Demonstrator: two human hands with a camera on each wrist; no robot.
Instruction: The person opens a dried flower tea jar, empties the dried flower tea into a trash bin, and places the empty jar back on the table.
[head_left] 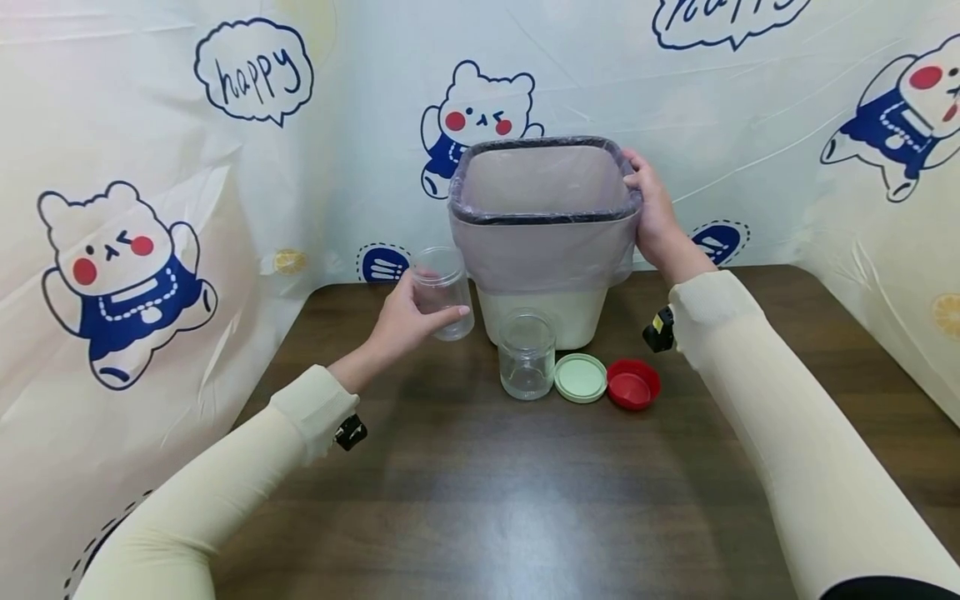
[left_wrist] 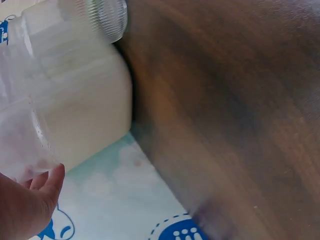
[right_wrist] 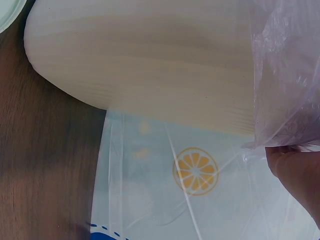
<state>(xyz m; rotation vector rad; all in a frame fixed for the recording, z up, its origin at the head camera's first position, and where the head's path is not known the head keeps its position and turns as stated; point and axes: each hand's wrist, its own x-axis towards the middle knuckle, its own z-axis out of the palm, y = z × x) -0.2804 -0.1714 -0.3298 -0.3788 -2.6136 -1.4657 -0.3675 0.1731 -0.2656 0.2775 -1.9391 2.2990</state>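
In the head view my left hand grips a clear, lidless plastic jar, raised at the left side of a cream trash bin. The left wrist view shows that jar close against the bin's wall. A translucent purple-grey bag lines the bin and folds over its dark rim. At the bin's upper right, my right hand holds the rim, fingers over the edge. A second clear jar stands upright in front of the bin, beside a pale green lid and a red lid.
The brown wooden table spreads out in front of the bin. Behind it hangs a pale cloth printed with cartoon bears. Small black cameras sit at both cuffs.
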